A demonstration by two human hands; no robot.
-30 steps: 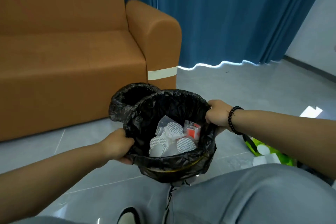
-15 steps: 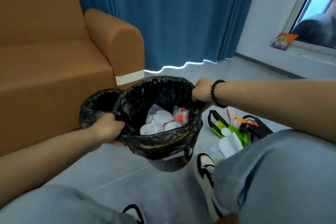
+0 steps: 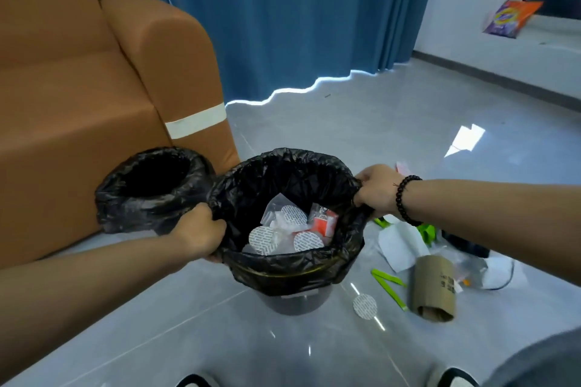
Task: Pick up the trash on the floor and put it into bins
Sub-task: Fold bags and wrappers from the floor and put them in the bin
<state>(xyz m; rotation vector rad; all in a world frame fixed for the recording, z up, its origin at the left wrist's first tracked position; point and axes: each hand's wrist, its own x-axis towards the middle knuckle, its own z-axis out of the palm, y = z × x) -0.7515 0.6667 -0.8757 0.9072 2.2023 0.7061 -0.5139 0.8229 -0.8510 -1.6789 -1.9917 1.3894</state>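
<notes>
Gripping the black liner at the rim of the nearer bin [image 3: 301,280], both hands are clenched on plastic: left hand [image 3: 199,234] bunching the liner's near-left edge, right hand [image 3: 375,190] pinching the far-right edge, beaded bracelet [image 3: 405,198] at the wrist. Bin hangs between the hands; whether its base touches the floor [image 3: 377,122] or sits just above it is hard to tell.

Inside the bin: round white foil seals, clear plastic wrappers, a red-and-white packet [image 3: 323,225].

Second lined bin [image 3: 151,188], just left and touching the first, looks dark inside; contents not visible. It stands against the orange sofa [image 3: 78,104].

Trash on the floor, to the right of the held bin: one loose foil seal [image 3: 364,307] near its base, a cardboard tube [image 3: 434,287], green strips [image 3: 388,286], white paper [image 3: 401,247], more clutter beyond, partly hidden by the right forearm. A snack bag [image 3: 511,19] lies on the far ledge.

Step in hand, as judged: positioning the bin beside the litter pile. Next move likely calls for setting it firmly down, freeing one hand, then picking the nearest pieces, with the seal and tube closest.
</notes>
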